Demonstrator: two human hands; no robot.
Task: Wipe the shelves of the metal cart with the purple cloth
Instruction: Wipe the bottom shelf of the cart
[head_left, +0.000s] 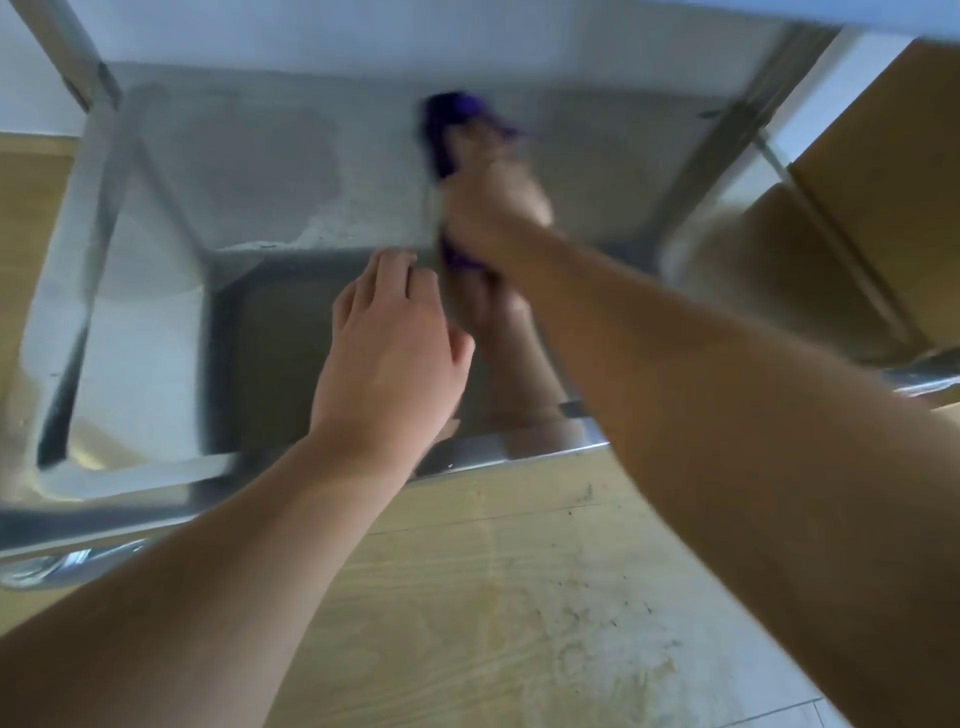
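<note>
Evidently the right hand (493, 197) clutches the purple cloth (451, 111) to scrub the shelf (260, 166); the left hand (395, 343), fingers relaxed, braces nearby.

Head view, heavy motion blur. My right hand (496, 205) grips the purple cloth (451, 115) against a grey shelf surface of the metal cart (218, 166); cloth shows past the fingers and again under the wrist. My left hand (389, 343) lies flat on the darker, reflective steel panel nearer me, fingers straight, fingertips at the line where the two surfaces meet. The right forearm is mirrored in that panel. Pale streaks mark the grey surface left of the cloth. Scuffed wood-look floor (519, 597) below; brown board-like panels (862, 171) at right.
</note>
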